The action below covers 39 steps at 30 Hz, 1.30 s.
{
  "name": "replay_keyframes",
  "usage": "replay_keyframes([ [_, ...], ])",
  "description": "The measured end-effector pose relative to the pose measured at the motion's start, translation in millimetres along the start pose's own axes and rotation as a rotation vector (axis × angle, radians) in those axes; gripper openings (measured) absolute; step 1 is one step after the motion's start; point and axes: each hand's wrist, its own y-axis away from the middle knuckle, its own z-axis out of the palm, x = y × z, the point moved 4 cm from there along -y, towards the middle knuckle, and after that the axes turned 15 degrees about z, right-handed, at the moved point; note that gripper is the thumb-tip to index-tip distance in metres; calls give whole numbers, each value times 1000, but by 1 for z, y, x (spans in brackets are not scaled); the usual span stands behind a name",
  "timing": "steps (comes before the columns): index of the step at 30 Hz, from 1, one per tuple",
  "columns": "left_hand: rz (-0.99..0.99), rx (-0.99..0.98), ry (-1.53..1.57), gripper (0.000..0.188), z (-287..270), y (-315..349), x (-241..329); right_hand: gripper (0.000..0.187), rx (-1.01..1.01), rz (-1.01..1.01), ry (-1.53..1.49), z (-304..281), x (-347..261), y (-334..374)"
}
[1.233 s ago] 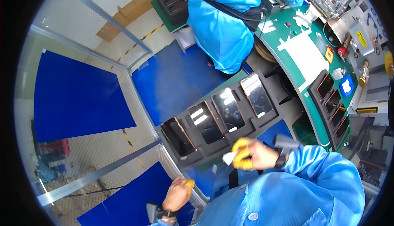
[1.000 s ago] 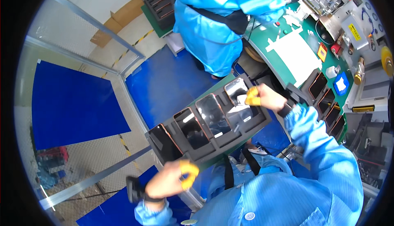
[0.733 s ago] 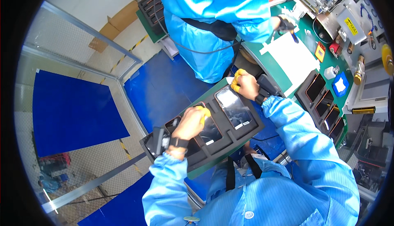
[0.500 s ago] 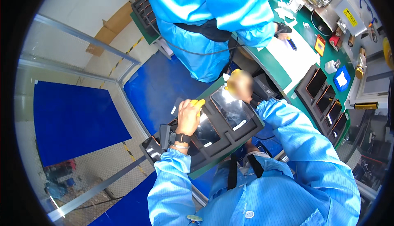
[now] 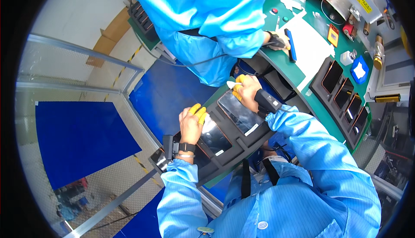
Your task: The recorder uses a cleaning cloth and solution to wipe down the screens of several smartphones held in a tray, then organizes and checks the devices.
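A dark foam tray [image 5: 238, 138] lies slantwise before me with several glossy phone-like panels in its slots. My left hand [image 5: 191, 125], in yellow finger covers, lies over its left part with fingers stretched and a little apart, beside a panel [image 5: 214, 138] that reflects light. My right hand [image 5: 249, 92], also in yellow finger covers, is closed at the far right end, over the upper edge of another panel [image 5: 238, 112]. A small white wipe-like piece [image 5: 232, 84] sticks out from its fingers. Another panel [image 5: 161, 159] shows at the tray's left end.
Beyond the tray, a co-worker in blue [image 5: 203, 13] has a hand [image 5: 279, 41] by a blue bar-shaped tool [image 5: 290, 46] on the green bench [image 5: 285, 71]. A second panel tray [image 5: 341, 102], a white bottle [image 5: 347, 57] and a blue holder [image 5: 359, 70] stand to the right. Metal-framed fencing [image 5: 78, 82] is left.
My right hand, smeared before, now shows clearly near the same panel. My left hand has shifted slightly left. The co-worker's hand has moved left with the blue tool beside it.
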Motion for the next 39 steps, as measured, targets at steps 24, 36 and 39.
replay_keyframes([
  [24,329,122,-345,16,14,27,19,24,138,-99,-275,-120,-21,184],
  [36,218,-41,-81,22,-32,87,94,16,175,135,-633,-109,-44,162],
  [39,159,30,55,16,-20,55,60,15,147,122,-649,-119,-53,172],
])
